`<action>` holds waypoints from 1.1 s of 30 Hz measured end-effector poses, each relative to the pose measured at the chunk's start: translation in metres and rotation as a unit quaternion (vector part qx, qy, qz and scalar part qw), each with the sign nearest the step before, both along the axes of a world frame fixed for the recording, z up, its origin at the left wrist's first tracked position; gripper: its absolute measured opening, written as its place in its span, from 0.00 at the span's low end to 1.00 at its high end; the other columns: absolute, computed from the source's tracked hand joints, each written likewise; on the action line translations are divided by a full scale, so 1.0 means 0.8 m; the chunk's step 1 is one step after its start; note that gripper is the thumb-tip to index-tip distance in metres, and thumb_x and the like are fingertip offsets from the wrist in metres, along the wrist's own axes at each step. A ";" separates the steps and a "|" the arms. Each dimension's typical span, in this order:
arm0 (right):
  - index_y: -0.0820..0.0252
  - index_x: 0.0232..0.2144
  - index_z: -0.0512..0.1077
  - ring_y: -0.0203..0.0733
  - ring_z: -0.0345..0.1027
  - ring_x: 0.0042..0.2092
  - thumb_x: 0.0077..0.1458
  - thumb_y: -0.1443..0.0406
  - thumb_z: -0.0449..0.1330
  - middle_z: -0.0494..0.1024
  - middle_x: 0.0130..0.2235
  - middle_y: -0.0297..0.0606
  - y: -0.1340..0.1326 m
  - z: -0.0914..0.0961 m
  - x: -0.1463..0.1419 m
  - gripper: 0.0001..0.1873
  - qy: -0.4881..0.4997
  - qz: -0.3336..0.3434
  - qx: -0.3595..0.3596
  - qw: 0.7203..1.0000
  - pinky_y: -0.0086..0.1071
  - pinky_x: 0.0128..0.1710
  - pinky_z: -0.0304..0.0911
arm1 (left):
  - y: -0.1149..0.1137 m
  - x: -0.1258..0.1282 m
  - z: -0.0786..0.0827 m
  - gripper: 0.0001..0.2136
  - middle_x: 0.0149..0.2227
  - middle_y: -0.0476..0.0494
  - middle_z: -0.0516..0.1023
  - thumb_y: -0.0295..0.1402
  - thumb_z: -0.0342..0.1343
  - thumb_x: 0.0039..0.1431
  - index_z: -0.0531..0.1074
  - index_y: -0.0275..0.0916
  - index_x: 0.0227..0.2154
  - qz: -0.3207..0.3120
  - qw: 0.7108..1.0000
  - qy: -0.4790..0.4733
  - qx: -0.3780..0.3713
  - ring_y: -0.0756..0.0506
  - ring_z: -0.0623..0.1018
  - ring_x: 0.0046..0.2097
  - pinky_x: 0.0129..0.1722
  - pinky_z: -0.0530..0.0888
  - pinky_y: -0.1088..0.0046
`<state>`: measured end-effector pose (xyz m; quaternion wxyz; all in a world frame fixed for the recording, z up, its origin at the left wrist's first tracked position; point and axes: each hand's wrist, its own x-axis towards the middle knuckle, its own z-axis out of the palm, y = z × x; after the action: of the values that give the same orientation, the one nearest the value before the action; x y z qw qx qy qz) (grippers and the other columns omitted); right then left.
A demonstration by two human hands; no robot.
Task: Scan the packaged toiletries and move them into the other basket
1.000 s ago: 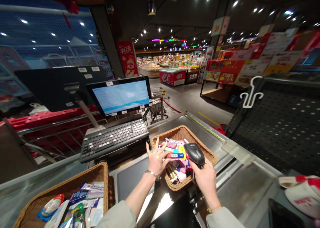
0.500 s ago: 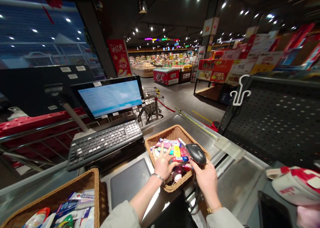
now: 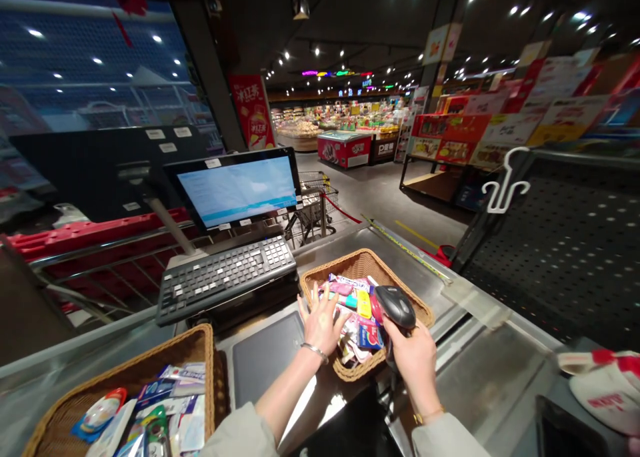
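Note:
My right hand (image 3: 413, 358) grips a black handheld barcode scanner (image 3: 396, 306), its head held over the right side of a wicker basket (image 3: 351, 266) full of small colourful packets (image 3: 357, 317). My left hand (image 3: 320, 322) lies over the packets at the basket's near left side, fingers spread, touching them; I cannot see anything gripped in it. A metal bracelet sits on the left wrist. Both sleeves are pale grey-green.
A second wicker basket (image 3: 115, 383) with packets stands at the near left. A keyboard (image 3: 225, 277) and a lit monitor (image 3: 235, 189) stand behind, a dark scanner plate (image 3: 265, 357) between the baskets. A white-and-red bag (image 3: 600, 383) lies at right. Shop aisles beyond.
My left hand has shifted among the packets, staying spread on them; the blue packet now lies nearer the basket's front. The scanner stays over the basket. The camera has swung slightly.

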<state>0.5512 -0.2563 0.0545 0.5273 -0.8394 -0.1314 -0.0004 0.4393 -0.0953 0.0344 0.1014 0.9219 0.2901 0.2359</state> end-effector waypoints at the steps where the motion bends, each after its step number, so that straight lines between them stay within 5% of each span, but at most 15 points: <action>1: 0.63 0.35 0.79 0.55 0.71 0.43 0.42 0.44 0.61 0.79 0.41 0.50 0.004 0.002 -0.003 0.30 0.003 0.004 -0.002 1.000 0.43 0.44 0.64 | 0.001 -0.006 0.003 0.22 0.65 0.39 0.62 0.48 0.50 0.61 0.68 0.47 0.56 0.006 1.000 0.003 0.000 0.31 0.55 0.67 0.61 0.41 0.30; 15: 0.62 0.30 0.78 0.53 0.71 0.36 0.42 0.44 0.61 0.80 0.32 0.49 0.081 0.025 -0.081 0.26 0.037 0.130 -0.011 0.991 0.39 0.35 0.62 | 0.014 -0.145 0.042 0.27 0.68 0.39 0.53 0.52 0.49 0.60 0.63 0.47 0.59 0.131 0.990 0.056 0.002 0.32 0.49 0.69 0.61 0.43 0.30; 25: 0.64 0.32 0.78 0.53 0.72 0.39 0.44 0.45 0.60 0.81 0.34 0.48 0.126 0.022 -0.155 0.28 0.044 0.273 0.000 0.961 0.39 0.40 0.63 | 0.012 -0.247 0.039 0.28 0.69 0.38 0.51 0.47 0.53 0.60 0.61 0.45 0.61 0.251 0.964 0.088 -0.024 0.32 0.48 0.69 0.62 0.43 0.32; 33: 0.59 0.32 0.78 0.54 0.72 0.37 0.42 0.43 0.60 0.81 0.35 0.48 0.142 0.030 -0.209 0.27 0.056 0.329 -0.078 0.939 0.39 0.36 0.63 | 0.005 -0.311 0.027 0.28 0.69 0.36 0.51 0.45 0.52 0.60 0.60 0.44 0.62 0.304 0.948 0.087 -0.047 0.32 0.48 0.69 0.62 0.45 0.32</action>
<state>0.3837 -0.1424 0.0786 0.4369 -0.7866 -0.3702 0.2308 0.1901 -0.0916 0.0559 0.0426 0.8011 0.5750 0.1607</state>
